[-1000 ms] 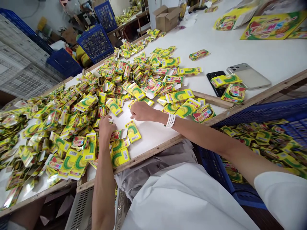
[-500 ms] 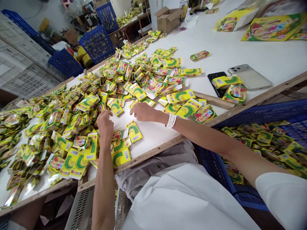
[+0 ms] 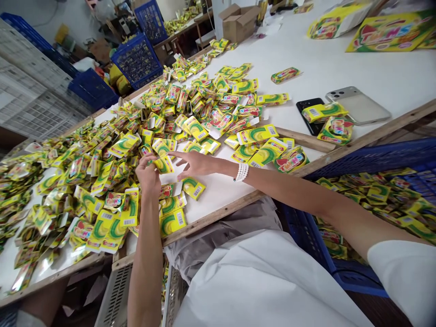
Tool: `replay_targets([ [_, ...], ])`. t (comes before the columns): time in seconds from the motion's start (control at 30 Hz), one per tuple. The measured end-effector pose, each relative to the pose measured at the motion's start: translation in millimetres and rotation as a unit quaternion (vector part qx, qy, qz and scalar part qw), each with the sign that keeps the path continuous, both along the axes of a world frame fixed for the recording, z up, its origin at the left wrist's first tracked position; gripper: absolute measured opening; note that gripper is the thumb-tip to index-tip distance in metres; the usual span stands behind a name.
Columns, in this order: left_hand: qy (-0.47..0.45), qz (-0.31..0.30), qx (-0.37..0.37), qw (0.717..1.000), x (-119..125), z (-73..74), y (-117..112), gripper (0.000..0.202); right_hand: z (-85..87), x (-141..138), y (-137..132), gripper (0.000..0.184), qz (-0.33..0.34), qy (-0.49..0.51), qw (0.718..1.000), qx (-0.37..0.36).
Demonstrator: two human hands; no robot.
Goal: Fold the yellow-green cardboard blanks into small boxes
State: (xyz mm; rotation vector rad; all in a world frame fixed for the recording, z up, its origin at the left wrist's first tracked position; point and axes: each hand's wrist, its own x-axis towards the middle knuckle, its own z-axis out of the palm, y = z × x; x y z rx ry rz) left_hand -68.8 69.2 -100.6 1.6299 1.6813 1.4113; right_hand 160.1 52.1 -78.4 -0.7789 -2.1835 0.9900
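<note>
Now up in the left hand (image 3: 148,175): a small yellow box (image 3: 165,165)

Since the last look, the right hand (image 3: 192,163) has spread its fingers, and the loose box (image 3: 193,188) next to it has slid and turned a little. The left hand pinches the small yellow box by one end, and the other end sticks out toward the right hand. The right hand is wide, with its pointer finger and thumb apart. Its pointer finger is right by the small yellow box, but I cannot tell if they touch. White beads (image 3: 241,172) go around the right wrist.

Start from the small yellow box as the middle of a clock. The loose box lies flat at 4 o'clock on the white surface (image 3: 306,63). More flat boxes (image 3: 173,222) lie between 5 and 6 o'clock. A big messy pile (image 3: 98,141) spreads from 8 o'clock round to 1 o'clock. Two phones, one black (image 3: 304,105) and one silver (image 3: 364,108), sit between 2 and 3 o'clock, and two little packs (image 3: 335,129) lie on and beside them. A blue crate (image 3: 356,278) full of boxes is between 3 and 4 o'clock, lower than the surface. Far off at 1 o'clock is an open brown carton (image 3: 236,29).
</note>
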Motion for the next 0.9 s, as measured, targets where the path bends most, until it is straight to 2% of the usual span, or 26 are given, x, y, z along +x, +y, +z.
replay_targets([
  [0.07, -0.106, -0.066, -0.053, 0.991, 17.7, -5.2, -4.1, 0.013, 1.1, -2.5, -4.1, 0.067, -0.004, 0.013, 0.999, 0.031],
  [0.17, -0.143, -0.153, -0.101, 0.973, 38.9, -6.8, -12.2, 0.020, 5.7, -3.5, -7.3, 0.047, -0.088, -0.014, 0.994, 0.059],
  [0.3, -0.167, -0.160, -0.081, 0.970, 42.6, 0.6, -15.2, 0.022, 12.1, -0.3, -1.3, 0.026, -0.206, -0.044, 0.974, 0.078],
  [0.43, -0.174, -0.177, -0.030, 0.968, 34.9, 8.3, -14.5, 0.027, 12.9, 5.8, 12.7, 0.038, -0.287, -0.086, 0.952, 0.062],
  [0.53, -0.107, -0.201, -0.002, 0.974, 35.5, 7.0, -14.1, 0.039, 6.8, 9.5, 23.4, 0.030, -0.265, -0.058, 0.961, 0.050],
  [0.63, -0.073, -0.196, 0.029, 0.977, 41.1, 1.6, -13.7, 0.053, -2.6, 10.1, 31.9, 0.023, -0.204, -0.009, 0.978, 0.034],
  [0.7, -0.067, -0.185, 0.038, 0.980, 44.5, -1.6, -13.5, 0.056, -8.3, 9.2, 35.8, 0.021, -0.171, 0.031, 0.985, 0.015],
  [0.9, -0.104, -0.108, 0.074, 0.986, 41.8, -5.6, -10.9, 0.054, -20.3, 7.5, 42.5, 0.045, -0.139, 0.209, 0.967, -0.045],
])
